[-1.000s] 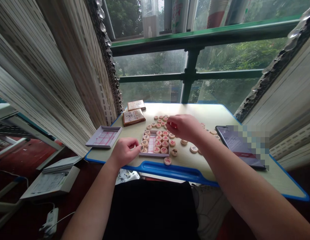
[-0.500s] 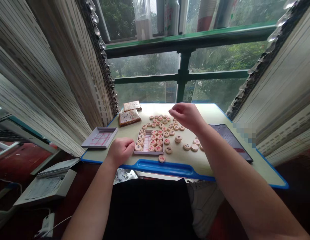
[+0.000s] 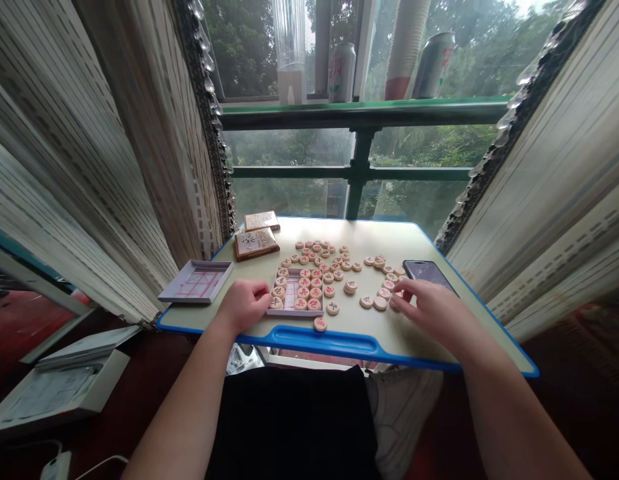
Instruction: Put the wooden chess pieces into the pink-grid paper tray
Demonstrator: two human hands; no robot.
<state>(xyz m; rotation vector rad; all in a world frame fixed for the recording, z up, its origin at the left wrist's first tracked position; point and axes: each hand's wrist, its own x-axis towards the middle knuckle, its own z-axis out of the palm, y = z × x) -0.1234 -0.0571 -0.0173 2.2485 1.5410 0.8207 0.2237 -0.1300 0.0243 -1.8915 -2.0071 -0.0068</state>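
A shallow lilac box point(image 3: 295, 313) holds xiangqi pieces, with two columns on its right side, one column on its left and a bare strip between. My left hand point(image 3: 245, 303) is curled closed against the box's left edge, its fingertips hidden. My right hand point(image 3: 432, 310) is at the right-hand group of pieces, thumb and forefinger bent round a xiangqi piece point(image 3: 399, 293) that is partly covered. More loose pieces point(image 3: 366, 302) lie just left of its fingertips. One red-marked piece point(image 3: 320, 324) sits in front of the box, and a two-piece stack point(image 3: 350, 287) stands right of it.
The lilac lid point(image 3: 196, 283) lies at the table's left edge. Two small decorated boxes point(image 3: 257, 244) are at the back left. A phone point(image 3: 429, 272) lies beyond my right hand. The table point(image 3: 389, 233) has a blue rim and a front trough. Cans point(image 3: 434, 63) and cups stand on the window ledge.
My right hand has come from above the far pieces down and right to the right-hand group. My left hand stays by the box. The view has tilted up slightly.
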